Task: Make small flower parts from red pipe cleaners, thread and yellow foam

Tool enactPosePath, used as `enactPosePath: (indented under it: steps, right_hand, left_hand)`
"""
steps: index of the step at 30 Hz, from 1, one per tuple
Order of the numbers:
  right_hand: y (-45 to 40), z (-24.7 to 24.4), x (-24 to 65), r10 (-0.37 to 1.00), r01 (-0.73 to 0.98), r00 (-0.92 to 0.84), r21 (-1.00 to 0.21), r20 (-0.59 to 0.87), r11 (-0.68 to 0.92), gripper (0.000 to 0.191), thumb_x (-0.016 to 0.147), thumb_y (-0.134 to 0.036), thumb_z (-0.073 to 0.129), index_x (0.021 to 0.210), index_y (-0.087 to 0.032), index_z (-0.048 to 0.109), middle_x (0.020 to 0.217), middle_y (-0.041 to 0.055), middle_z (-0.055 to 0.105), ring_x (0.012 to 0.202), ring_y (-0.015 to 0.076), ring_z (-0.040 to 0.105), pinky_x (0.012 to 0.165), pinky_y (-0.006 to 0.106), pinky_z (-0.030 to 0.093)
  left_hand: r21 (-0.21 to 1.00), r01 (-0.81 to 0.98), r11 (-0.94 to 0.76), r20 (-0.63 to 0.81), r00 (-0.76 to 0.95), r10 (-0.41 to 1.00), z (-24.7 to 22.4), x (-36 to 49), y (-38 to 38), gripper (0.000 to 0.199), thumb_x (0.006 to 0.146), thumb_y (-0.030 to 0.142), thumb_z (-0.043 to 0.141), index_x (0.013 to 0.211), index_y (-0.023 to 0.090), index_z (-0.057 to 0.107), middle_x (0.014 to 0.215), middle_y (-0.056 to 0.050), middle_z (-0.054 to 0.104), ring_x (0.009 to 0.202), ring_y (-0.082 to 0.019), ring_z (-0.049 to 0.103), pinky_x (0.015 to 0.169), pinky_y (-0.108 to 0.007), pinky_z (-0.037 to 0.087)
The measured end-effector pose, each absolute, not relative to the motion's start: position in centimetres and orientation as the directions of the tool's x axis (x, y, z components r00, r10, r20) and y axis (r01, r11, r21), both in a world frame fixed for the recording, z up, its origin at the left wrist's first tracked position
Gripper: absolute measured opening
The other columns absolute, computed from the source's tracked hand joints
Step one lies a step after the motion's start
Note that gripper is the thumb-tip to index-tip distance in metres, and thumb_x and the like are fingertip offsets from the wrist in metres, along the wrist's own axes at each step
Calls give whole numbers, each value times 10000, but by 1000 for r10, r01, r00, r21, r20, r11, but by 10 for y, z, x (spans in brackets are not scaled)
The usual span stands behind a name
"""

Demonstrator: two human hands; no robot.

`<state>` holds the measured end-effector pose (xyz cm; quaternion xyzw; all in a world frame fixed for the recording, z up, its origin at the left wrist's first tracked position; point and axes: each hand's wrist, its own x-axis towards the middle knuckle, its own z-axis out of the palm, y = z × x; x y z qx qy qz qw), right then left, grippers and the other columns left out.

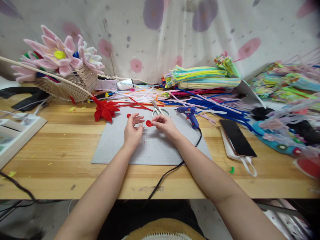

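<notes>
Here at the wooden worktop (67,150), 2 bare hands work above a grey mat (112,146). The right hand (163,126) pinches a small red disc (149,123) between thumb and finger, over the middle of the mat's far half. The left hand (134,130) is just to the left of it, fingers loosely curled and parted from the thumb. A 2nd red disc (128,115) shows just beyond that hand's knuckles; I can't tell whether they touch. A pair of scissors (158,108) lies just beyond the right hand, and a blue glue gun (188,113) is to its right, black cord trailing to the near edge. A red flower (106,110) lies at the mat's far left corner. Farther back are loose pipe cleaners (212,103), and on the right a phone (237,137) rests on a white block (227,146).
</notes>
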<state>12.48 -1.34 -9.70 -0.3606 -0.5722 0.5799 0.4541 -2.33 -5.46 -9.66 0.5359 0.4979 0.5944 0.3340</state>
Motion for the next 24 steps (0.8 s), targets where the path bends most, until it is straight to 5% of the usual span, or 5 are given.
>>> enactPosePath:
  steps: [6, 24]
  right_hand:
    - [-13, -99, 122, 913, -2, -355, -977, 201, 214, 241, 655, -390, 675, 718, -182, 571, 698, 5, 599, 638, 113, 537, 636, 269, 411]
    - [-12, -103, 119, 915, -189, -364, -976, 175, 111, 351, 592, -341, 743, 751, -190, 470, 689, -39, 567, 626, 86, 544, 643, 252, 420]
  left_hand:
    - [991, -124, -43, 17, -205, 979, -98, -24, -48, 431, 578, 346, 697, 917, 157, 510, 732, -17, 612, 691, -156, 620, 539, -258, 497]
    - [956, -293, 13, -83, -229, 970, -93, -22, -49, 513, 459, 269, 775, 828, 170, 433, 657, 33, 599, 558, -93, 566, 491, -211, 454]
